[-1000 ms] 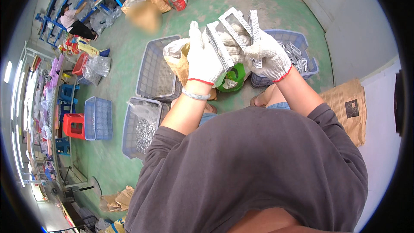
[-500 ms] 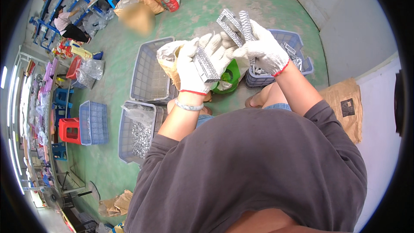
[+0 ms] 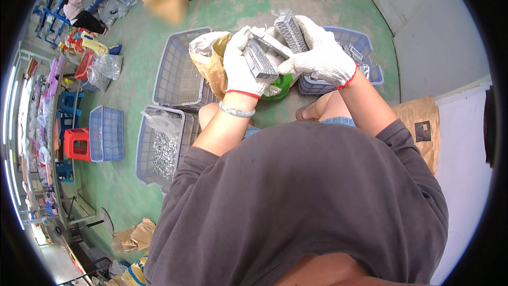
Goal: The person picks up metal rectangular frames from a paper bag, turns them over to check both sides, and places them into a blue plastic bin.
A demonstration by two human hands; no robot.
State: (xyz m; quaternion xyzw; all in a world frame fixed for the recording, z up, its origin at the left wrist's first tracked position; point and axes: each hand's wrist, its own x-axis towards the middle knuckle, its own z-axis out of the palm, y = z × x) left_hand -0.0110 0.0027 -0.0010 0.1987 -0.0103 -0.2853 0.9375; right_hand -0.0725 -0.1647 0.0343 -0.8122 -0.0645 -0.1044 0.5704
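**Two gloved hands on grey metal parts**

Two hands in white knit gloves meet above the green floor (image 3: 254, 0), each closed on a grey ribbed metal part. Left hand (image 3: 244, 66) has its fingers (image 3: 239, 39) clenched around a dark grey block (image 3: 259, 59), held upright against the palm. Right hand (image 3: 320, 55) grasps a second, paler grey part (image 3: 290, 27) from above, fingers wrapped over its top end. A flat strip (image 3: 271, 42) runs between the two parts; whether they are joined cannot be told. Both parts sit in the air, over the person's knee (image 3: 211, 114) and well above the floor.

Just behind the left hand stands an open brown paper bag (image 3: 211, 55). Below the hands a green bowl (image 3: 283, 83) shows, partly hidden. By the right hand, a blue crate (image 3: 349, 39) holds more grey metal pieces. Left of the bag sits an empty grey crate (image 3: 180, 69), and nearer the person another grey crate (image 3: 145, 151) holds a plastic-lined heap of small shiny parts (image 3: 165, 151). A pale bracelet (image 3: 236, 111) circles the left wrist. Farther left on the floor are a blue basket (image 3: 104, 133) and a red stool (image 3: 78, 144). Brown paper (image 3: 423, 127) lies at the floor's right edge, by the wall.
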